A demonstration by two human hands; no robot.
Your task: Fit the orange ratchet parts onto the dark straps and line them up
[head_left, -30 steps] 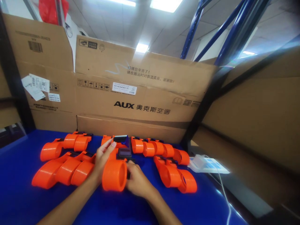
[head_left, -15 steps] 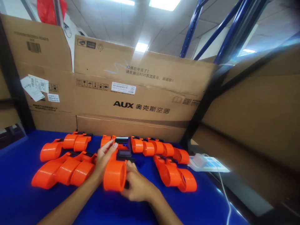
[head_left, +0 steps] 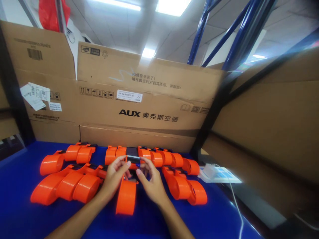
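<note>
An orange tape dispenser [head_left: 126, 197] lies on the blue table [head_left: 20, 215] in front of me, its round end toward me. My left hand [head_left: 113, 177] holds its left side, fingertips pinching a small dark part with a pale strip [head_left: 133, 159] at the dispenser's far end. My right hand [head_left: 151, 181] is on the right side, its fingertips pinching the same part. Both hands grip the dispenser between them.
More orange tape dispensers lie in rows: several at the left [head_left: 67, 186], several behind [head_left: 159, 157], two at the right [head_left: 185, 187]. Cardboard boxes [head_left: 139, 99] wall the back and right. A white power strip [head_left: 219, 174] with a cable lies at the right edge.
My right hand moved from the dispenser's near round end up to the dark part at its far end. The dispenser now lies flatter. The view tilted slightly.
</note>
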